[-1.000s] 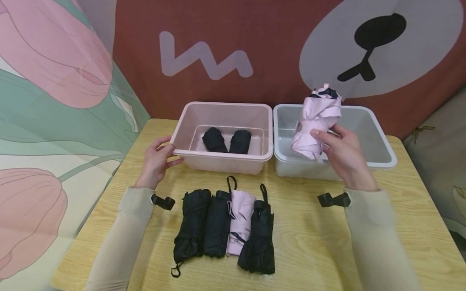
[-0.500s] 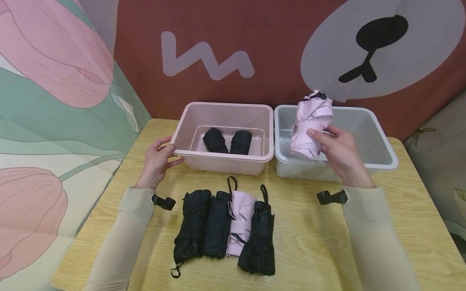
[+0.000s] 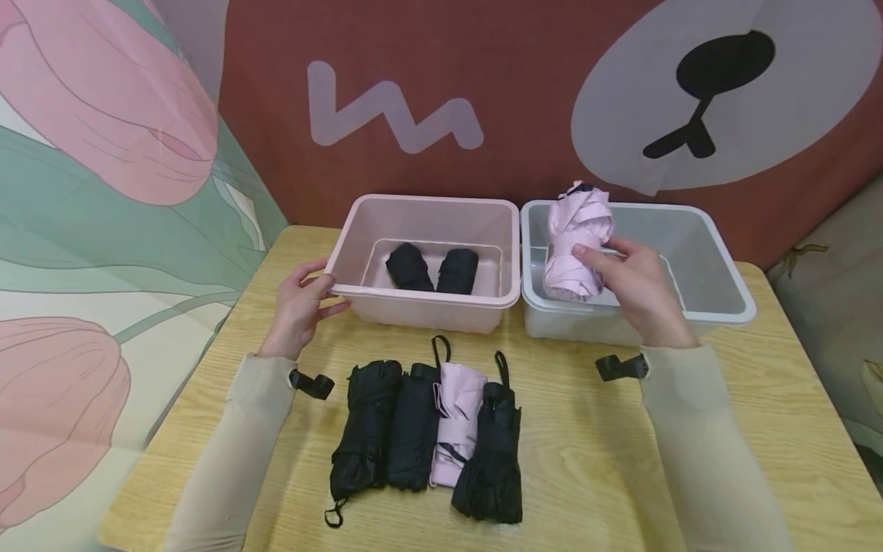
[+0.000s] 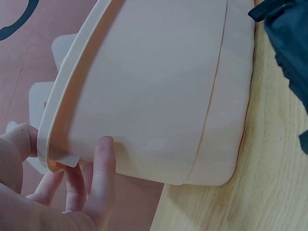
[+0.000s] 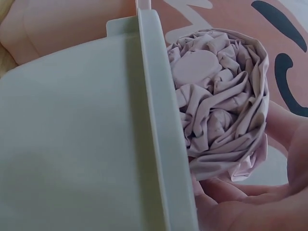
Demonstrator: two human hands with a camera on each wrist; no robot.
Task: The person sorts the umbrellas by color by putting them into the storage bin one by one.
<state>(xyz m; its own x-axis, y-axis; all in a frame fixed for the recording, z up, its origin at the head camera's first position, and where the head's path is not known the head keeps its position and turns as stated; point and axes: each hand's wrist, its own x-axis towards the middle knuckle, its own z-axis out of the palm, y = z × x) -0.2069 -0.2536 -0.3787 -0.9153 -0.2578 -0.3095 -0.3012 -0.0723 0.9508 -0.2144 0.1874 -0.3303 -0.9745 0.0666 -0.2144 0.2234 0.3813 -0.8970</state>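
My right hand point(image 3: 638, 284) grips a rolled pink folding umbrella point(image 3: 578, 249), held tilted over the left part of the grey bin point(image 3: 717, 261). In the right wrist view the crumpled end of that pink umbrella point(image 5: 221, 106) shows just past the bin's rim point(image 5: 166, 125). At the front left corner of the pink bin point(image 3: 428, 310), my left hand point(image 3: 298, 307) pinches the rim, thumb above and fingers beneath, as the left wrist view shows with the hand point(image 4: 72, 192) at the lip. Two black folded umbrellas point(image 3: 409, 268) lie inside the pink bin.
In front of the bins, a row on the wooden table point(image 3: 586, 460) holds several folded umbrellas: black ones, such as the leftmost black umbrella point(image 3: 366, 429), and one pink umbrella point(image 3: 458, 422). A printed cloth backdrop point(image 3: 414, 92) rises right behind the bins.
My right hand has carried the pink umbrella to the left and slightly down over the grey bin. The left hand has stayed on the pink bin's rim.
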